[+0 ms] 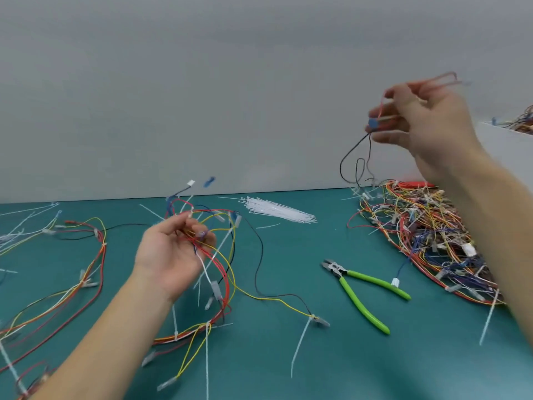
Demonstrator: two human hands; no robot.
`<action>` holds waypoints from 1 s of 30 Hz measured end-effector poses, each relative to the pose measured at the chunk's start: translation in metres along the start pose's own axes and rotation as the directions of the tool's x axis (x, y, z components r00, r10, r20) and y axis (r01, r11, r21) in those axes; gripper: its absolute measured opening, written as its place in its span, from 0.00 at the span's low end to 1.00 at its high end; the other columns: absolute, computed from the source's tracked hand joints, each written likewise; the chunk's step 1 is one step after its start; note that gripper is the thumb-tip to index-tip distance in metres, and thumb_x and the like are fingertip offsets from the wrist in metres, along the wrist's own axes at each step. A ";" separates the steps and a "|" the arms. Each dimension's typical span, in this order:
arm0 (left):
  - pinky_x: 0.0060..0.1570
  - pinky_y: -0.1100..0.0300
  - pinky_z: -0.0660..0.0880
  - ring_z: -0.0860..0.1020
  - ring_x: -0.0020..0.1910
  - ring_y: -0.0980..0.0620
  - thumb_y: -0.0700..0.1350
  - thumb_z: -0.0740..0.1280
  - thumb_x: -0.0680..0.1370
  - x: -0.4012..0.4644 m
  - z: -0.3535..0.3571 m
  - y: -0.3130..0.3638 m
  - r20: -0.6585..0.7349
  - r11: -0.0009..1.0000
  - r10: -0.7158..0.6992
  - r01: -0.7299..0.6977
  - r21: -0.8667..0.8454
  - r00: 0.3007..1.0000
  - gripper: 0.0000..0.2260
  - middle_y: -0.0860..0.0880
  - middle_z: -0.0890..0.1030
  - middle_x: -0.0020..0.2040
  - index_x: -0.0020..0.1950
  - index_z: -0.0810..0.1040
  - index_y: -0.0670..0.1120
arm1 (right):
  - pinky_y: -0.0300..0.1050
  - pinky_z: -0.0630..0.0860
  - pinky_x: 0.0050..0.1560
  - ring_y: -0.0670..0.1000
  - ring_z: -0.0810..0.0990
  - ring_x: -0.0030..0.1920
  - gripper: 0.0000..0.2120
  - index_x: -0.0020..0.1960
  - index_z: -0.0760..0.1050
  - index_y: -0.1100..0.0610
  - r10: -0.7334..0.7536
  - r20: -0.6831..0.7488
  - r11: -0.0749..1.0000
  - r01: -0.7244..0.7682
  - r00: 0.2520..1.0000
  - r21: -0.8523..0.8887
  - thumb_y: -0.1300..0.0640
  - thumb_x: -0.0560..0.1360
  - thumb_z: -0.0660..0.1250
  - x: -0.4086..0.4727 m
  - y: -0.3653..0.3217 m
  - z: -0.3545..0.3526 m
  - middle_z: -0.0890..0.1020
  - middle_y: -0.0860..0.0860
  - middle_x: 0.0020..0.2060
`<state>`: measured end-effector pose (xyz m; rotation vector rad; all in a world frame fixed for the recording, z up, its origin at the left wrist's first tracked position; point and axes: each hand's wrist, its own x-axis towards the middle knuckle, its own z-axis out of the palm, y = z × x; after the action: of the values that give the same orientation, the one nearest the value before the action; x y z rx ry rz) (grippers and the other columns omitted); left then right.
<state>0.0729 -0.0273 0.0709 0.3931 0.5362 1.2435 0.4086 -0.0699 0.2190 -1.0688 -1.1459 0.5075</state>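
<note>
Wire bundle (pixel 219 272), centre-left of frame, tails trailing on the teal table (pixel 288 356). The left hand (pixel 170 255) grips it, fingers curled round red, yellow and white strands. Upper right: the right hand (pixel 418 116) pinches a loose wire with a blue connector (pixel 372 122). Its black strand hangs towards the wire pile (pixel 427 235) at right. Green-handled cutters (pixel 363 287) and white cable ties (pixel 277 212) lie between.

light: even, bright, soft shadows | blur: right hand (pixel 418 116) smeared | edges: wide-angle bowing | glare: none
</note>
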 end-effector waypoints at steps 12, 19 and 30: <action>0.40 0.54 0.84 0.81 0.37 0.48 0.36 0.62 0.83 0.041 -0.015 -0.022 -0.119 0.919 -0.036 0.080 0.385 0.992 0.01 0.43 0.77 0.41 0.54 0.72 0.39 | 0.57 0.83 0.56 0.61 0.86 0.55 0.07 0.54 0.75 0.58 0.003 0.204 0.995 -0.022 0.979 0.094 0.56 0.86 0.60 -0.008 -0.034 0.023 0.87 0.59 0.50; 0.38 0.55 0.84 0.79 0.43 0.46 0.35 0.61 0.83 0.040 -0.027 -0.025 -0.205 0.924 -0.061 0.133 0.357 0.977 0.07 0.42 0.77 0.41 0.46 0.75 0.36 | 0.49 0.85 0.42 0.60 0.88 0.41 0.05 0.52 0.74 0.63 0.120 -0.306 0.929 0.002 0.944 0.370 0.63 0.84 0.62 0.092 -0.027 -0.020 0.86 0.59 0.37; 0.46 0.48 0.84 0.81 0.46 0.43 0.35 0.62 0.81 0.037 -0.030 -0.016 -0.237 0.908 -0.128 0.210 0.362 0.963 0.04 0.42 0.82 0.38 0.49 0.76 0.37 | 0.59 0.72 0.71 0.65 0.73 0.70 0.37 0.76 0.66 0.66 0.495 -0.348 0.411 -0.567 0.797 -0.714 0.61 0.73 0.79 0.087 0.145 -0.104 0.73 0.64 0.71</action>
<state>0.0759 0.0033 0.0310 0.5365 0.9838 1.0124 0.5618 0.0202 0.1307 -2.2972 -0.9227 0.4230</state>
